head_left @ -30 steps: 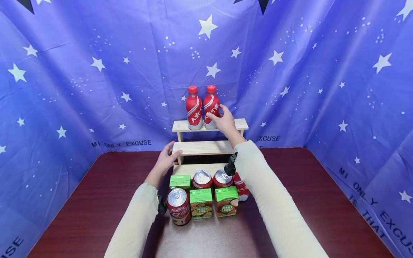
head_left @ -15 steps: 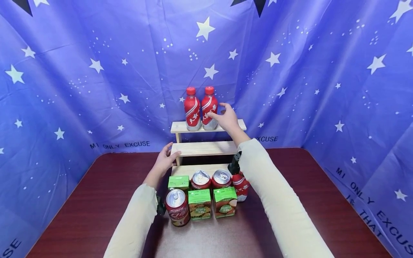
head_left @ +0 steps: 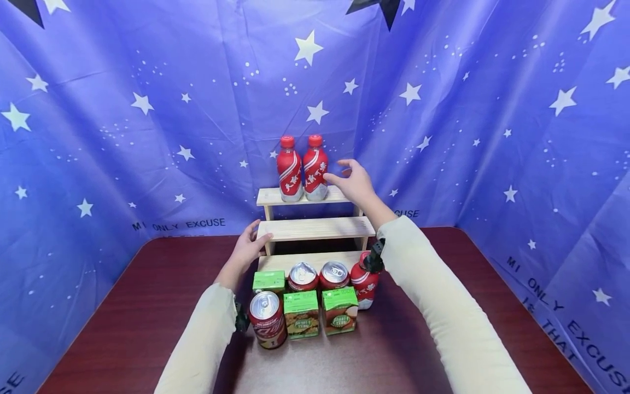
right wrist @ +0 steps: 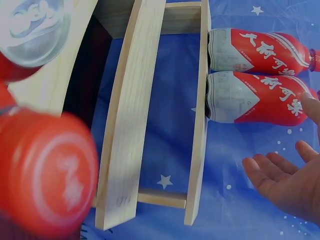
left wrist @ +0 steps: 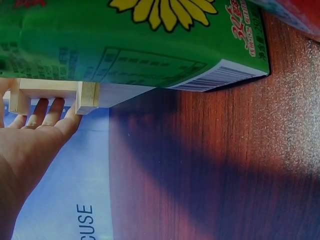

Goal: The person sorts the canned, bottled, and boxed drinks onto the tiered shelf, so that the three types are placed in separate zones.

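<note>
Two red cola bottles, a left one [head_left: 289,174] and a right one [head_left: 315,171], stand upright side by side on the top step of a three-step wooden shelf [head_left: 315,229]. My right hand [head_left: 355,183] is just right of the right bottle, fingers spread away from it. Its thumb tip overlaps that bottle's edge, and the right wrist view shows a gap between the fingers and the bottle [right wrist: 265,97]. At the shelf's left end, my left hand [head_left: 248,249] holds the middle step, thumb on top; the fingers [left wrist: 52,114] curl behind the wood.
Before the shelf stand drink cans [head_left: 268,320] [head_left: 303,276] [head_left: 334,274], green-topped cartons [head_left: 301,314] [head_left: 339,310] [head_left: 268,281] and another red bottle [head_left: 364,284] at the right, close under my right wrist. A blue star-patterned curtain [head_left: 221,109] hangs behind the dark red table [head_left: 162,306].
My right hand has let go of the right bottle and drawn back to the right, its fingers spreading. The bottle stays on the top step. My left hand keeps its hold on the shelf.
</note>
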Demonstrator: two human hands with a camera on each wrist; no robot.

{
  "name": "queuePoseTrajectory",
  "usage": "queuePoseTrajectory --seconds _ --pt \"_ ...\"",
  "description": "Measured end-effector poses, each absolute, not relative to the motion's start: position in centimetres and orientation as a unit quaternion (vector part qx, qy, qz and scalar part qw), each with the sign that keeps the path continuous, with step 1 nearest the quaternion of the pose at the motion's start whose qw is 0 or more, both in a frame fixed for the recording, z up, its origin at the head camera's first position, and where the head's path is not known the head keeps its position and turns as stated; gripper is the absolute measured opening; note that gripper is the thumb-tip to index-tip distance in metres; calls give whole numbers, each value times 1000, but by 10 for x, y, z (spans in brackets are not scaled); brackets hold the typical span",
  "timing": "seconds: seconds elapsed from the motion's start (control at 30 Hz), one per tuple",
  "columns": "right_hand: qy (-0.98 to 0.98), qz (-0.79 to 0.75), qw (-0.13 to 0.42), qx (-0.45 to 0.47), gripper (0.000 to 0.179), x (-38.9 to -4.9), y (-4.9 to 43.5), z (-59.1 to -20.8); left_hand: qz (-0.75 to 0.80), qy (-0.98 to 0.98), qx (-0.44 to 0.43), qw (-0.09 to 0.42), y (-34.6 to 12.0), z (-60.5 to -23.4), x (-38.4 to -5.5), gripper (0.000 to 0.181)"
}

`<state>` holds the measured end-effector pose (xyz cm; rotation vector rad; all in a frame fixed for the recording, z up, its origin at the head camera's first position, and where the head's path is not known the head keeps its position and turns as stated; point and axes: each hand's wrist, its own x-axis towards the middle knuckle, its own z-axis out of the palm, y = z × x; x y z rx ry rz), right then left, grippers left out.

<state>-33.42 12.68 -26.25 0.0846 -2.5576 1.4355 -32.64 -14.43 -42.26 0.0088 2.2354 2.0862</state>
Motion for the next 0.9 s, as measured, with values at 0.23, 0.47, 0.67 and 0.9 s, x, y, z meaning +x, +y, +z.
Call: queuePoseTrajectory --seconds 0.23,0.47,0.67,0.9 --pt "-877 465 105 52 63 -320 138 -261 683 730 2 40 -145 -422 -325 71" --pt "-885 451 103 59 62 -306 149 -261 691 722 10 37 -143 -421 -324 70" --pt "-884 452 87 77 59 -295 162 -272 693 720 14 38 -144 -423 -325 71" --pt "-888 447 72 86 62 -279 178 -288 696 716 33 26 -145 -419 -319 73"
